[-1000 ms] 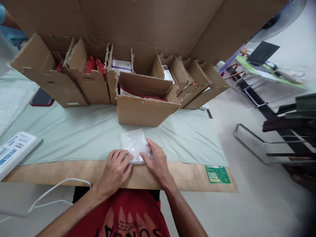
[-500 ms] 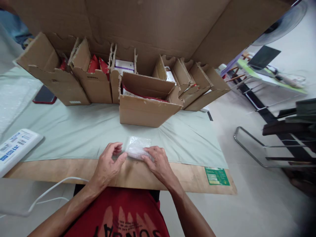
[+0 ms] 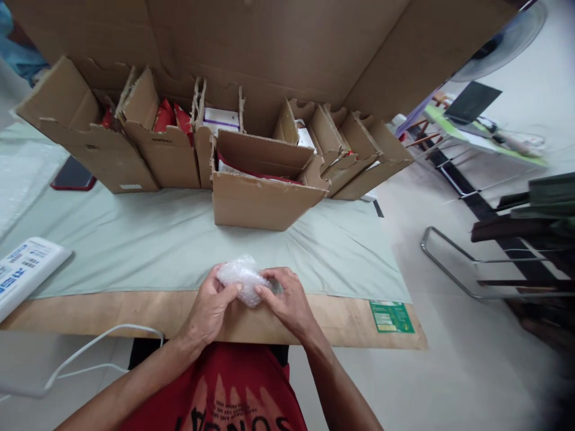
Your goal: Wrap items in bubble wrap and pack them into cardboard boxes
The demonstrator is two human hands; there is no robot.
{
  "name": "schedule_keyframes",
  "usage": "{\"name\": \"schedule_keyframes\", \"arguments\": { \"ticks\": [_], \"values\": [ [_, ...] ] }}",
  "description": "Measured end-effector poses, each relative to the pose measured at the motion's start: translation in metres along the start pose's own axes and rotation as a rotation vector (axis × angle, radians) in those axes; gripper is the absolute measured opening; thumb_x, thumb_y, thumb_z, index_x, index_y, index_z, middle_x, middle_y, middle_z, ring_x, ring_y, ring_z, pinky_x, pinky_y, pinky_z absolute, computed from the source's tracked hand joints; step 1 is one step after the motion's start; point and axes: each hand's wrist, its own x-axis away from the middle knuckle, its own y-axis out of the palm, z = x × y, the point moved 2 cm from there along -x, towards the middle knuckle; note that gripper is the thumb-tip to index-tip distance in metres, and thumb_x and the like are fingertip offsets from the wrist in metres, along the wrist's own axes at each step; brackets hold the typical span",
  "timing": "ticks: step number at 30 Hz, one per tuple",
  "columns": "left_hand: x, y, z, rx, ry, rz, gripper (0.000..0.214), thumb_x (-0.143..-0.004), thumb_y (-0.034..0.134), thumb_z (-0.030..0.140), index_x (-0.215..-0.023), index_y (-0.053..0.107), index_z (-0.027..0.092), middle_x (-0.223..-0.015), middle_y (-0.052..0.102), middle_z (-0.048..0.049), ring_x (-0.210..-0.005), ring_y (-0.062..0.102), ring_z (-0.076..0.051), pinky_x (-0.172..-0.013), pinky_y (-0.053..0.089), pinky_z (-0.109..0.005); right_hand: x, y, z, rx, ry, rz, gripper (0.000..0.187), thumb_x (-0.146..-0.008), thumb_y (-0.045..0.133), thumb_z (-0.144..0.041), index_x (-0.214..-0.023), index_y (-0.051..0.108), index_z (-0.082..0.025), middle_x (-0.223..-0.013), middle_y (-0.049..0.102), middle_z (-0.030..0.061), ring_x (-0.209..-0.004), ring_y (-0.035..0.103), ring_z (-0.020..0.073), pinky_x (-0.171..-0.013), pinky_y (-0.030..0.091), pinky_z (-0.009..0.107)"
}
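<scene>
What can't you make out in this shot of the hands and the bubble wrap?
Head view: whatever lies inside the bubble-wrap bundle; the cloudy wrap, the left hand and the right hand cover it.
Head view: contents of the front cardboard box; its wall hides all but a red strip.
Head view: white device, cut off by the left edge.
Head view: green label, print too small.

In front of me stands a wooden table [image 3: 112, 311] covered with a pale green cloth [image 3: 148, 239]. Behind it a big sheet of brown cardboard [image 3: 269, 42] makes a wall. On my right the floor [image 3: 449, 383] is light grey, and there I see a metal chair frame [image 3: 449, 275] and a fan [image 3: 498, 42]. The light is soft and even.
</scene>
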Motion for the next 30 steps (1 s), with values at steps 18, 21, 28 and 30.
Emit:
{"name": "schedule_keyframes", "arguments": {
  "ticks": [18, 21, 28, 30],
  "values": [
    [-0.004, 0.024, 0.024, -0.475, 0.058, -0.524, 0.046, -0.075, 0.061, 0.031, -0.12, 0.059, 0.018, -0.108, 0.068, -0.0061, -0.096, 0.063, -0.023, -0.083, 0.05, -0.033, -0.017, -0.033, 0.001, -0.515, 0.021, -0.043, 0.034, -0.081, 0.075, -0.049, -0.087, 0.057, -0.021, -0.077, 0.057, -0.0024, -0.071, 0.054, 0.0141, -0.07, 0.047, 0.027],
    [-0.013, 0.026, 0.028, -0.681, 0.107, -0.425, 0.029, -0.076, 0.053, 0.023, -0.102, 0.064, 0.018, -0.086, 0.065, -0.0014, -0.078, 0.06, -0.019, -0.071, 0.046, -0.029, -0.019, -0.055, 0.001, -0.32, -0.032, -0.115, 0.036, -0.081, 0.075, -0.052, -0.093, 0.064, -0.02, -0.088, 0.065, 0.0027, -0.085, 0.062, 0.02, -0.083, 0.051, 0.033],
    [-0.025, 0.039, 0.037, -1.159, 0.493, -0.528, 0.034, -0.064, 0.048, 0.005, -0.09, 0.063, 0.021, -0.089, 0.069, -0.0035, -0.082, 0.068, -0.02, -0.074, 0.05, -0.029, -0.027, -0.09, -0.034, 0.274, -0.347, -0.373, 0.081, -0.082, 0.077, -0.052, -0.15, 0.046, -0.024, -0.14, 0.06, 0.0151, -0.129, 0.054, 0.0329, -0.112, 0.041, 0.051],
    [-0.026, 0.043, 0.046, -1.214, 0.558, -0.562, 0.028, -0.063, 0.05, 0.004, -0.083, 0.06, 0.021, -0.082, 0.068, -0.0024, -0.075, 0.068, -0.019, -0.067, 0.052, -0.026, -0.033, -0.092, -0.049, 0.442, -0.383, -0.443, 0.043, -0.091, 0.068, -0.032, -0.132, 0.061, -0.022, -0.116, 0.071, 0.0105, -0.109, 0.063, 0.0273, -0.103, 0.048, 0.046]
  ]
}}
